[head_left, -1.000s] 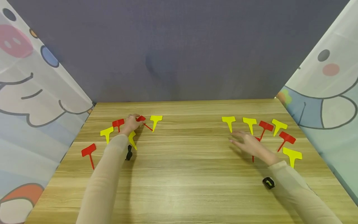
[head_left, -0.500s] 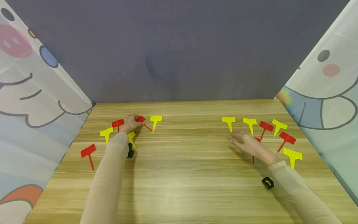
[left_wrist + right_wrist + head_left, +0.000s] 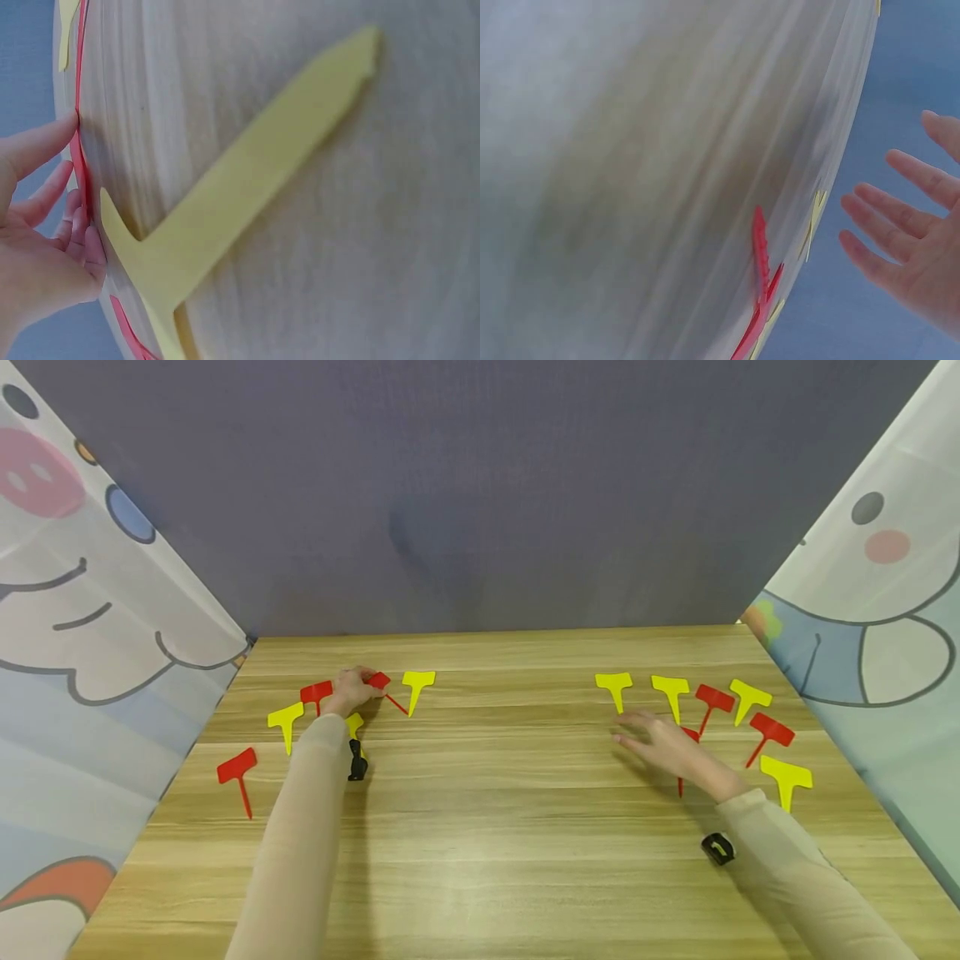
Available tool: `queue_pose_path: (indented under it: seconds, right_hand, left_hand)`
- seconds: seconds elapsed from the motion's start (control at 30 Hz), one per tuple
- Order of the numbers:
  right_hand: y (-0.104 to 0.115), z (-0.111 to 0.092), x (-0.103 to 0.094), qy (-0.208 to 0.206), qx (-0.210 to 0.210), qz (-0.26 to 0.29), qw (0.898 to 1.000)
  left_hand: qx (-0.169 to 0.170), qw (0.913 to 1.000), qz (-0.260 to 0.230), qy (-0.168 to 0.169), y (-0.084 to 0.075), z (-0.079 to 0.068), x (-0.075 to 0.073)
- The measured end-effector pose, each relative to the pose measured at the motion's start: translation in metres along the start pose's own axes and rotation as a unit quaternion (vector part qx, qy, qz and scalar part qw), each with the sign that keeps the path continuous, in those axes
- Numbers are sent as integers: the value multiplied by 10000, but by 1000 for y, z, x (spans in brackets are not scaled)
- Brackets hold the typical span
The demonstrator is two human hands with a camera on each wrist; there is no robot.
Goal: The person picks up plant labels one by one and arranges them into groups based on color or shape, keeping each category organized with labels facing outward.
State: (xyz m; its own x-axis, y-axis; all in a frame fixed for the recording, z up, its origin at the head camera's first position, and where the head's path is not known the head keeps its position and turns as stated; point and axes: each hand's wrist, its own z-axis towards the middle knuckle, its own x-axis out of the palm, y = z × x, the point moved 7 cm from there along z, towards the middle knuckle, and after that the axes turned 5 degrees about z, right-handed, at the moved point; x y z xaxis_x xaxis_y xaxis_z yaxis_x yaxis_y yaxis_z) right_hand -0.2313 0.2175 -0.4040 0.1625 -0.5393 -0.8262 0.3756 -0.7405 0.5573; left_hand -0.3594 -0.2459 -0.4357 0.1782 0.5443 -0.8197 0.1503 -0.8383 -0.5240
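My left hand is at the back left of the table, thumb and fingers on the head of a red T-shaped plant label lying there. In the left wrist view the thumb and fingers grip that red label. A yellow T-shaped plant label lies close by, partly under the wrist in the head view. On the right, my right hand hovers with spread, relaxed fingers and holds nothing. It partly covers a red label; a yellow label lies beyond its fingertips.
More red and yellow labels lie on both sides, such as a red one at left and a yellow one at right. Black wrist cameras show below each wrist. A grey panel backs the wooden table; printed curtains flank it.
My left forearm has shifted slightly right, and the black device at that wrist with it. The fingers stay at the same red label. My right hand has hardly moved.
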Motion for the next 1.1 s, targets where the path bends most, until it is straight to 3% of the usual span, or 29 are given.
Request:
queue_pose_path:
  seconds: [0.27,0.77,1.1]
  right_hand:
    - [0,0,0,-8,-15,1,10000]
    - [3,12,0,87,1,118,9999]
    - [9,21,-3,49,12,372,9993]
  left_hand:
    - [-157,9971,-743,4,-1,-1,2]
    - [-271,9980,-543,-176,1,-3,0]
    - [-6,9974,-629,-342,-7,-9,-1]
